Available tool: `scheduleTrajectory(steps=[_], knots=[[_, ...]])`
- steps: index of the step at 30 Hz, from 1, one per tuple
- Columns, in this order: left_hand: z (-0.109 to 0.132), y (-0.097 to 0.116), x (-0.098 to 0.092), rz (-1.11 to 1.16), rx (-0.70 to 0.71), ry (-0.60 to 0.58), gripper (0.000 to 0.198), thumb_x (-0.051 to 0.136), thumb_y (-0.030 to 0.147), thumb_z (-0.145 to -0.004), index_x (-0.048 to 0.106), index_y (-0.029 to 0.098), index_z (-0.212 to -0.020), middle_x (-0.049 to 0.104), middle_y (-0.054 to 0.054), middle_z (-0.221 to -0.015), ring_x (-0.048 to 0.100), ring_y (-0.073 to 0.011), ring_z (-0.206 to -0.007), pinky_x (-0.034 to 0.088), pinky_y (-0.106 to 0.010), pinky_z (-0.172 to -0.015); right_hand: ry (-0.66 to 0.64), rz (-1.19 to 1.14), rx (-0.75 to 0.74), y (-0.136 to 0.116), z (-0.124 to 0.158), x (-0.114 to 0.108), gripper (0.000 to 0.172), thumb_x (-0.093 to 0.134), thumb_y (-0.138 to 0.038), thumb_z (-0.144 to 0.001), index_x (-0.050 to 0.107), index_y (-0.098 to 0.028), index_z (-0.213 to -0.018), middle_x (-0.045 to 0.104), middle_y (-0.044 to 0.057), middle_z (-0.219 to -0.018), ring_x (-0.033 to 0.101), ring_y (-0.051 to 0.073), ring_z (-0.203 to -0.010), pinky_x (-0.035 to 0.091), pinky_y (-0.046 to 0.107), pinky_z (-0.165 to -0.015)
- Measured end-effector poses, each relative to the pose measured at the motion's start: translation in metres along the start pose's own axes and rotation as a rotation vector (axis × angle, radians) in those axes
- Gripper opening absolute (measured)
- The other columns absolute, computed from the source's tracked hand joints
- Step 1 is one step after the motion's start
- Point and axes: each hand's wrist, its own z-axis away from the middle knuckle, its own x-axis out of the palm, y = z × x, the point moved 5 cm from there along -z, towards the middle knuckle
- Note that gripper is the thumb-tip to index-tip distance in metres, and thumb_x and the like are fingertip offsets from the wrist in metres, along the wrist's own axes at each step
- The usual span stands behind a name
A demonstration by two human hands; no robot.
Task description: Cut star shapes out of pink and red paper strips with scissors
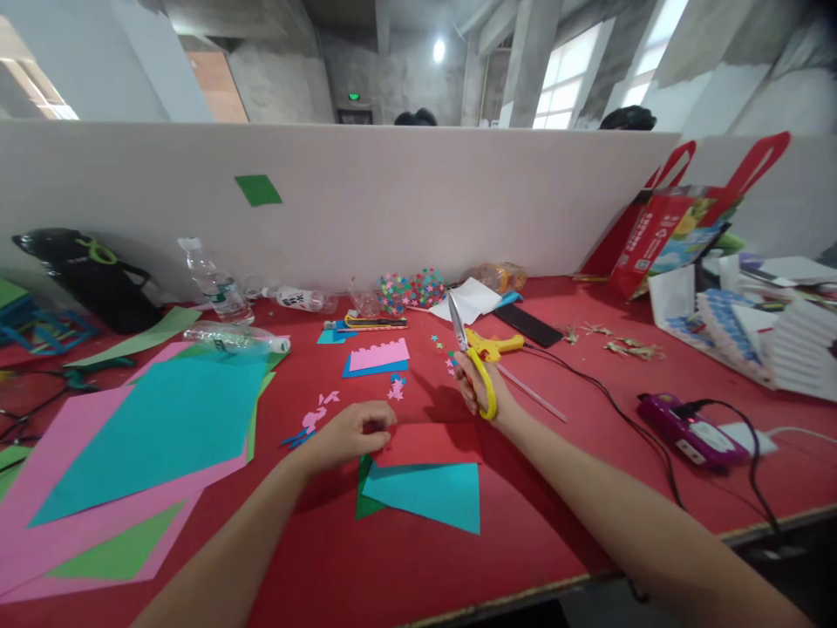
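At the far left, a black bag lies against the white partition. In front of it, large sheets of coloured paper in pink, teal and green are spread over the red worktop. A plastic water bottle stands behind them, and a second bottle lies on its side just beside it.

Near the middle, the left hand rests low on the worktop. Its fingertips are pinched on the left edge of a red paper sheet. That sheet lies flat in front of the person, on top of a teal sheet and a green sheet. Small pink and blue paper scraps are scattered just behind the hand. Farther back there is a pink notched strip on blue paper.

Just right of the red sheet, the right hand is raised above the worktop. It is clenched through the yellow handles of the scissors, whose blades point up and away and look closed. A yellow glue gun and a black phone lie behind it.

Farther right, a purple device with black cords sits near the worktop's edge. A red shopping bag leans against the partition, and white paper stacks fill the far right.
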Motion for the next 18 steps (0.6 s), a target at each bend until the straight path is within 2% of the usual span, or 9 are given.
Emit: scheduleTrajectory(steps=[2,4,6,9,14,18], knots=[[-0.001,0.003,0.000,-0.075,0.065,-0.040,0.013,0.058,0.016,-0.070,0.055,0.021,-0.058,0.063,-0.006,-0.095,0.055,-0.0253,-0.097,0.041,-0.037,-0.085,-0.013,0.025,-0.003,0.003,0.000,0.000,0.042,0.056,-0.061,-0.078,0.046,-0.021,-0.065,0.034,-0.010,-0.029,0.029,0.007,-0.021,0.023,0.019,-0.023],[-0.002,0.003,-0.002,-0.114,0.096,-0.008,0.015,0.056,0.018,-0.073,0.052,0.021,-0.059,0.061,-0.008,-0.101,0.053,-0.0260,-0.103,0.038,-0.038,-0.090,-0.034,0.050,-0.017,0.001,0.002,0.001,0.041,0.059,-0.058,-0.077,0.047,-0.021,-0.063,0.035,-0.010,-0.028,0.030,0.007,-0.022,0.023,0.018,-0.024],[-0.003,0.001,-0.003,-0.111,0.088,0.055,0.016,0.055,0.019,-0.076,0.050,0.021,-0.061,0.058,-0.006,-0.089,0.054,-0.0221,-0.089,0.040,-0.035,-0.082,-0.069,0.075,-0.025,-0.004,0.008,0.005,0.041,0.063,-0.057,-0.074,0.046,-0.021,-0.061,0.035,-0.010,-0.028,0.031,0.007,-0.023,0.022,0.018,-0.025],[-0.003,-0.001,0.004,-0.064,0.038,0.071,0.017,0.053,0.023,-0.081,0.050,0.021,-0.065,0.049,0.000,-0.069,0.047,-0.0165,-0.068,0.038,-0.029,-0.065,-0.154,0.117,-0.028,-0.014,0.021,0.014,0.042,0.068,-0.053,-0.069,0.043,-0.022,-0.058,0.035,-0.010,-0.030,0.033,0.007,-0.025,0.023,0.018,-0.028],[-0.001,0.008,0.022,0.014,0.006,0.076,0.014,0.057,0.027,-0.079,0.057,0.019,-0.067,0.053,0.000,-0.067,0.046,-0.0156,-0.066,0.036,-0.027,-0.061,-0.324,0.193,-0.007,-0.023,0.049,0.033,0.028,0.070,-0.040,-0.069,0.052,-0.019,-0.062,0.038,-0.011,-0.034,0.033,0.006,-0.028,0.025,0.018,-0.031],[-0.002,0.014,0.031,0.022,-0.013,0.048,0.013,0.057,0.026,-0.077,0.055,0.019,-0.065,0.053,0.000,-0.066,0.047,-0.0155,-0.065,0.035,-0.028,-0.061,-0.416,0.200,0.005,-0.020,0.060,0.040,0.017,0.064,-0.027,-0.071,0.051,-0.019,-0.063,0.040,-0.011,-0.038,0.036,0.006,-0.031,0.027,0.017,-0.033]])
